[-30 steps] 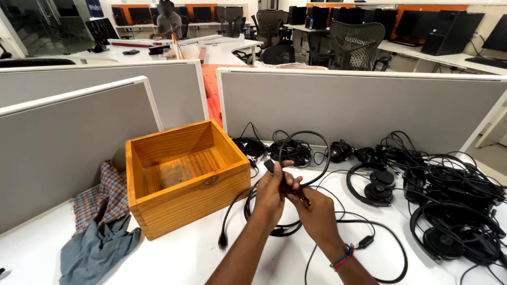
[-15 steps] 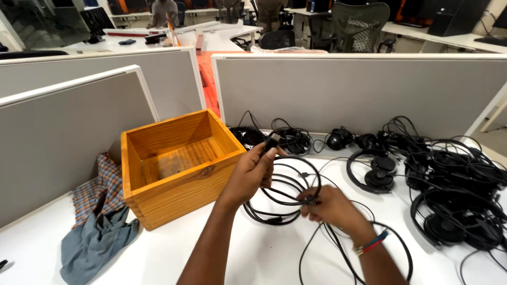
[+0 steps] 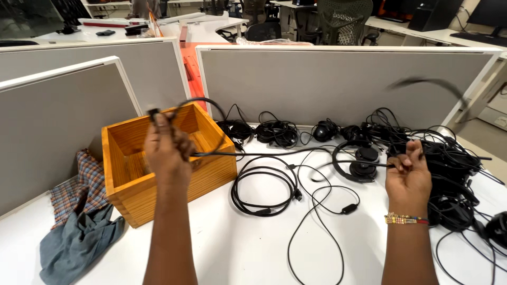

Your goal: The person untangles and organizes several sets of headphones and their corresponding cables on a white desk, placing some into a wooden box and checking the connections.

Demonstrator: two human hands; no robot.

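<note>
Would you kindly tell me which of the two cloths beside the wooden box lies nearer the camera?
The plain grey-blue cloth, crumpled at the table's front-left edge. The checked cloth lies behind it, against the partition, left of the wooden box.

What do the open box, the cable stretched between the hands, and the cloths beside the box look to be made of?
The box looks like solid wood with an orange-toned glossy varnish: grain lines and a knot show on its front. The cable, pulled between the left hand and right hand, seems rubber or plastic sheathed, matte black. The cloths look like woven fabric, one checked, one plain grey-blue, both creased.
</note>
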